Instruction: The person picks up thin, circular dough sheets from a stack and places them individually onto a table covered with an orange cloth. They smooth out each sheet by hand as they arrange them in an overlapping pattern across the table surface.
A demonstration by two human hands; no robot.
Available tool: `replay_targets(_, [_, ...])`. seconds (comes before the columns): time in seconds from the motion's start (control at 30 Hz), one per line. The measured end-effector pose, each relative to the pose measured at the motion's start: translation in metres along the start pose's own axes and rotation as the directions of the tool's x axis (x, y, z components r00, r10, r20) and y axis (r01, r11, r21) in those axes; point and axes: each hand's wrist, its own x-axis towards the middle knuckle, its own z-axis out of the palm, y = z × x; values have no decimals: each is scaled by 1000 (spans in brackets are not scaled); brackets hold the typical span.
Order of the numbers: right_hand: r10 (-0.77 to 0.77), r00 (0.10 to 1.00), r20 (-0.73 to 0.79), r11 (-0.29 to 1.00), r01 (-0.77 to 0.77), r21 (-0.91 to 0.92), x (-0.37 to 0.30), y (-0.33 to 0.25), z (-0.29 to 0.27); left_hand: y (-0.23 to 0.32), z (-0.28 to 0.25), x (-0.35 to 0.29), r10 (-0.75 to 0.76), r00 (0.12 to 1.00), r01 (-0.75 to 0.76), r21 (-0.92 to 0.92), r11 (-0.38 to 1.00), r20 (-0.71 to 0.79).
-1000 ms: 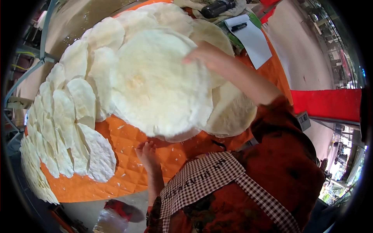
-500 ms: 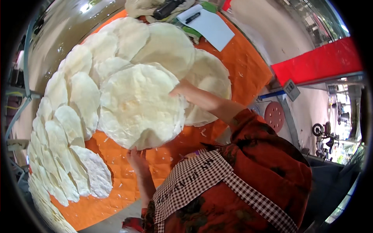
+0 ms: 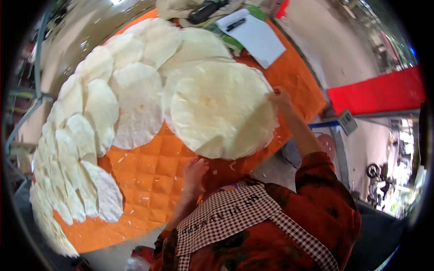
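The right hand [image 3: 282, 97] pinches the rim of a thin, round sheet [image 3: 217, 106]; the left hand [image 3: 195, 174] half-curls beside it, grip unclear, over quilted orange cloth [image 3: 151, 180].

Thin, pale round sheets [image 3: 138, 104] overlapped in an arc across an orange quilted cloth [image 3: 151, 176] dotted with white flakes [image 3: 120, 159], while a white paper pad [image 3: 260, 43] lay toward its far edge, near what appeared to be crumpled fabric [image 3: 174, 9].

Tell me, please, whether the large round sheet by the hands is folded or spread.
Spread: the large round sheet shows a full disc, the right hand at its edge.
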Motion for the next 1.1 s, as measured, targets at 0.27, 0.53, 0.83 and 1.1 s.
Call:
replay_targets(0.27, [187, 752, 632, 901, -388, 194, 21, -104, -26, 4, 16, 8, -55, 997, 57, -41, 998, 44])
replay_targets(0.53, [-204, 774, 600, 899, -95, 427, -68, -199, -88, 10, 15, 5, -86, 996, 89, -113, 990, 34])
replay_targets(0.83, [-263, 766, 587, 964, 237, 122, -187, -392, -140, -8, -55, -33, -185, 959, 209, -94, 973, 215])
replay_targets(1.1, [-383, 717, 582, 922, 260, 286, -253, -489, -107, 27, -160, -59, -5, 879, 261, -474, 841, 476])
